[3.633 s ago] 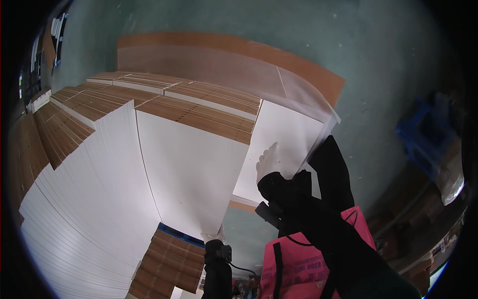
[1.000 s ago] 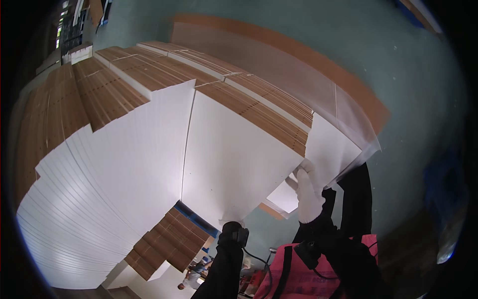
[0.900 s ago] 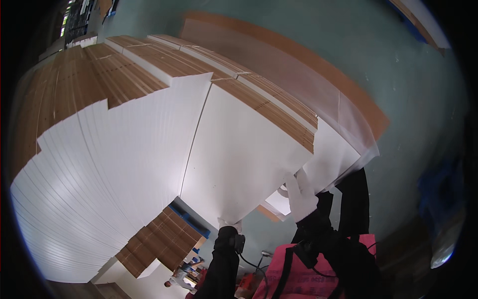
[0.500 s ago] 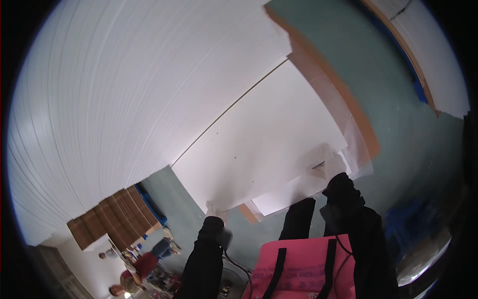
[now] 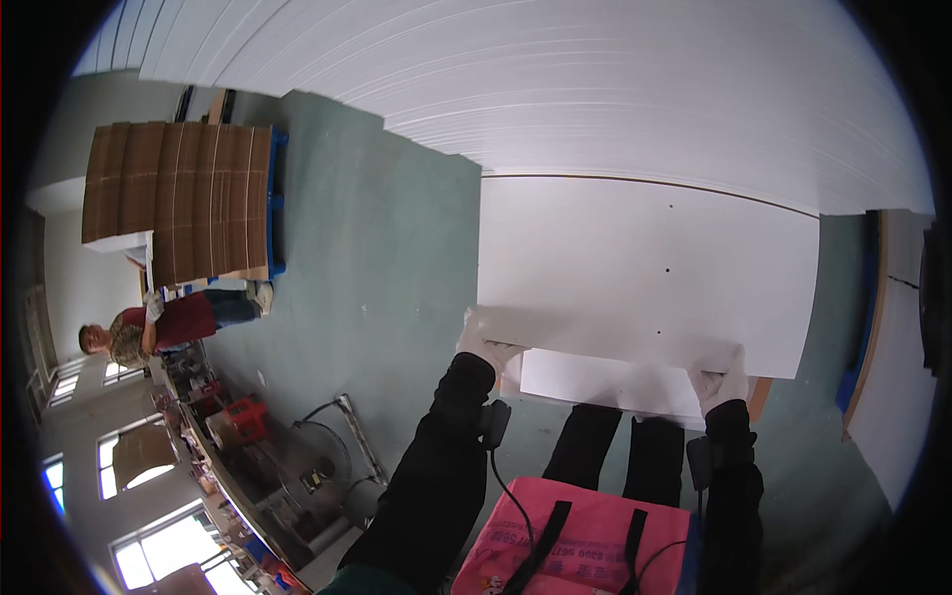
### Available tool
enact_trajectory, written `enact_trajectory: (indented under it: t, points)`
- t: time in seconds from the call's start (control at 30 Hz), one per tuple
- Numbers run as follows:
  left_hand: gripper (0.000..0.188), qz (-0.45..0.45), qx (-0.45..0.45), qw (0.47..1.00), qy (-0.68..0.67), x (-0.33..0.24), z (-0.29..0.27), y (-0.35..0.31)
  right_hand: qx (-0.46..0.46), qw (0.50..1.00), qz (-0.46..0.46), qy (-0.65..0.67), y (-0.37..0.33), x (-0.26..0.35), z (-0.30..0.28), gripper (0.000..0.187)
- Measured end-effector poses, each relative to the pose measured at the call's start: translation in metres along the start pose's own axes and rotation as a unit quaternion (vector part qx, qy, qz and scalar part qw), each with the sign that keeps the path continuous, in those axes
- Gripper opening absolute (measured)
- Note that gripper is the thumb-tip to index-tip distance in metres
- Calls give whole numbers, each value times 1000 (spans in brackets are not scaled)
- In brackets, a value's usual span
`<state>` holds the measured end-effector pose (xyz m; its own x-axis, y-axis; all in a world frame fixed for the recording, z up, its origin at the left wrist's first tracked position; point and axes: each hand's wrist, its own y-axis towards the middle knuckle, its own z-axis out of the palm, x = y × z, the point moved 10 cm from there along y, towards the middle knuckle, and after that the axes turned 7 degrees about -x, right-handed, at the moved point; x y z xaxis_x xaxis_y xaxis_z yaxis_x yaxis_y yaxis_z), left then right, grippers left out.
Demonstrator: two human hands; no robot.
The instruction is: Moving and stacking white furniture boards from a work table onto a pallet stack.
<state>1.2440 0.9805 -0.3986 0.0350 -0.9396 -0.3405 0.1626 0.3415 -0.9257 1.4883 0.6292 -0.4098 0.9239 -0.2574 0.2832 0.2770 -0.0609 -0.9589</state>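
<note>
A: Entry, this moment. The left hand [image 5: 483, 342], white-gloved, grips the near-left corner of the white sheet [image 5: 645, 273]; the right hand [image 5: 722, 377], gloved as well, grips the near edge toward the right corner. Both are closed on the sheet, thumbs not clearly visible.

B: Where does the sheet sit?

A: It stretches away from both hands, lying flat over a second white sheet [image 5: 605, 382] that peeks out just under the near edge between the hands. Beyond it, farther from the hands, spreads the large stack of white sheets [image 5: 595, 89].

B: Advice for handling it well?

A: My judgement: keep both hands level so the wide panel does not sag or twist, and hold near the corners as now. The sheet looks thin, so pinching harder on one side could crease it.

B: Surroundings?

A: Well to the left of the left hand, a pallet of brown cardboard [image 5: 178, 198] and another person [image 5: 149, 332] near it. A pink bag [image 5: 585, 540] hangs below the hands.
</note>
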Motion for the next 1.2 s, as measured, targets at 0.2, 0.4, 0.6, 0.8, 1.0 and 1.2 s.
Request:
enact_trajectory:
  t: [0.2,0.4,0.6,0.8,1.0,1.2]
  points:
    - [48,-19,-25,999,40,5,7,4,-10,999,18,42,26,9,-15,62]
    - [54,-22,15,999,-37,0,-2,12,100,955,140,-242,-20,-28,17,75]
    - [70,-97,25,952,-289,10,-20,9,150,671,-507,-520,-132,-29,214,45]
    - [54,-132,-78,914,-376,47,-30,52,59,282,-726,-624,-122,-79,302,60]
    - [32,-79,-135,935,-318,79,-73,91,42,283,-729,-622,-121,-94,312,64]
    - [31,-14,-149,978,-145,54,-54,71,25,256,-731,-633,-123,-85,315,63]
